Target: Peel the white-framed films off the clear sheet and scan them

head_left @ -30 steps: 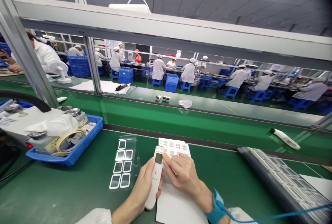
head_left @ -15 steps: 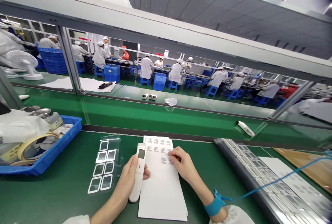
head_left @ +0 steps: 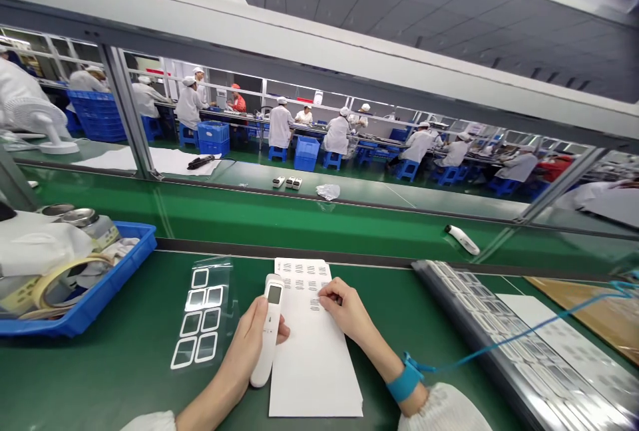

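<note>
A white handheld thermometer with a small grey display is held upright in my left hand, fingers wrapped round its body. Beside it on the green bench lies a stack of white label sheets, with rows of small black-printed labels near its far end. Over the lowest row of labels, my right hand has thumb and forefinger pinched together; whatever lies between the fingertips is hidden. A blue strap circles my right wrist. To the left rests a clear film bearing several white-framed windows.
A blue tray with tape rolls and jars stands at left. At right lies a dark-edged stack of framed panels, crossed by a blue cord. Beyond the bench, another white thermometer sits on the green belt. Co-workers sit in the background.
My right hand has shifted slightly left over the labels, still pinched. The thermometer in my left hand stays almost in place. The other thermometer on the belt has moved slightly left in view.
</note>
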`<state>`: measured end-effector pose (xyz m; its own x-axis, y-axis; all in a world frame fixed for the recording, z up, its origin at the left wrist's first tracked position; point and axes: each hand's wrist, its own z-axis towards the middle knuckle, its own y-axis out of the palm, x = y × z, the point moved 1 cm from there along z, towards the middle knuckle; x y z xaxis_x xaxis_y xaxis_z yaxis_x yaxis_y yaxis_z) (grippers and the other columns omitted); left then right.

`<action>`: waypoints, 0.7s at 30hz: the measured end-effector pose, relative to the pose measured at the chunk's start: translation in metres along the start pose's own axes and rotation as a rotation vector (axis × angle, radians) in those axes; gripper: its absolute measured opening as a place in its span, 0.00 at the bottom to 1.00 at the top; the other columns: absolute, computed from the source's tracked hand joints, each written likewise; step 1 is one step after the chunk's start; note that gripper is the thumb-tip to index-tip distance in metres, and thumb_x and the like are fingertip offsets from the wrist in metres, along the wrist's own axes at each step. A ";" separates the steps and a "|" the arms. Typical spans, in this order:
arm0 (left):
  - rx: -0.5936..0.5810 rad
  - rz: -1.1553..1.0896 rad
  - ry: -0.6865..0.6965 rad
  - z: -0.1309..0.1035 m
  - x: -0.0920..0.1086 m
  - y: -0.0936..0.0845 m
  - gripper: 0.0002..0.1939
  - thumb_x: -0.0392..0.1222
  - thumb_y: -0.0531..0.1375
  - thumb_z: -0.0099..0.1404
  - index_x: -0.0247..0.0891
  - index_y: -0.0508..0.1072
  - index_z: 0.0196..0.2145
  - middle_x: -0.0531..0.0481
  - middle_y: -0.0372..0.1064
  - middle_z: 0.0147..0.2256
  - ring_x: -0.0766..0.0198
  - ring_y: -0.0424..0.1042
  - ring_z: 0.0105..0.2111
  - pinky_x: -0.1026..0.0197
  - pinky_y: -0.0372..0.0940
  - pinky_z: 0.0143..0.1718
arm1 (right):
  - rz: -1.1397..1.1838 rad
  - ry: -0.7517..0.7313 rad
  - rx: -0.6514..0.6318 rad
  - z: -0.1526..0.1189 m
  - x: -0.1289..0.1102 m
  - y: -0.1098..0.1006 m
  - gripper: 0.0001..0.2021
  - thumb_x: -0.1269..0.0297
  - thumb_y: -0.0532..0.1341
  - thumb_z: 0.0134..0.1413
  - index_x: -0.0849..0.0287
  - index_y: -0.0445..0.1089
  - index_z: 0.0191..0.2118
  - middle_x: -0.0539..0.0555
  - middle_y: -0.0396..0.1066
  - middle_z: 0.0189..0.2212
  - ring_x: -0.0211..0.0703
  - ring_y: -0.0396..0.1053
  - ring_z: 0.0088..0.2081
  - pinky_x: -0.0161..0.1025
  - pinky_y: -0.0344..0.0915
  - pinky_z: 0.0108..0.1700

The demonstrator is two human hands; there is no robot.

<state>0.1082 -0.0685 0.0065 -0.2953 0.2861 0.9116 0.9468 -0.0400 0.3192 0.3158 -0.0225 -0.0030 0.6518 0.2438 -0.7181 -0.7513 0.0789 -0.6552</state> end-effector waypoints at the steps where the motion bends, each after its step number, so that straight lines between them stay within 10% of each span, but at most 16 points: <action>1: 0.001 -0.004 0.000 0.000 0.000 0.000 0.27 0.67 0.56 0.55 0.36 0.67 0.28 0.49 0.69 0.26 0.60 0.71 0.30 0.57 0.68 0.39 | -0.038 0.005 0.001 0.002 -0.001 0.001 0.06 0.72 0.56 0.50 0.59 0.67 0.25 0.51 0.65 0.28 0.40 0.63 0.28 0.36 0.60 0.30; 11: 0.013 0.041 0.015 0.000 0.000 0.000 0.27 0.67 0.54 0.57 0.36 0.68 0.29 0.47 0.69 0.27 0.60 0.71 0.31 0.55 0.68 0.42 | -0.284 -0.167 0.033 -0.009 -0.013 0.010 0.09 0.75 0.45 0.58 0.57 0.57 0.30 0.52 0.62 0.28 0.44 0.58 0.29 0.40 0.56 0.31; 21: 0.001 0.062 0.050 -0.003 0.001 0.001 0.26 0.66 0.53 0.59 0.37 0.65 0.29 0.51 0.67 0.28 0.62 0.70 0.30 0.59 0.68 0.37 | 0.112 -0.004 0.003 0.000 -0.007 0.002 0.08 0.67 0.50 0.57 0.58 0.59 0.27 0.49 0.60 0.23 0.41 0.57 0.26 0.37 0.52 0.28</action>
<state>0.1090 -0.0708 0.0083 -0.2418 0.2349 0.9415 0.9637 -0.0550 0.2612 0.3097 -0.0242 0.0007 0.5636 0.2550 -0.7857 -0.8196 0.0537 -0.5704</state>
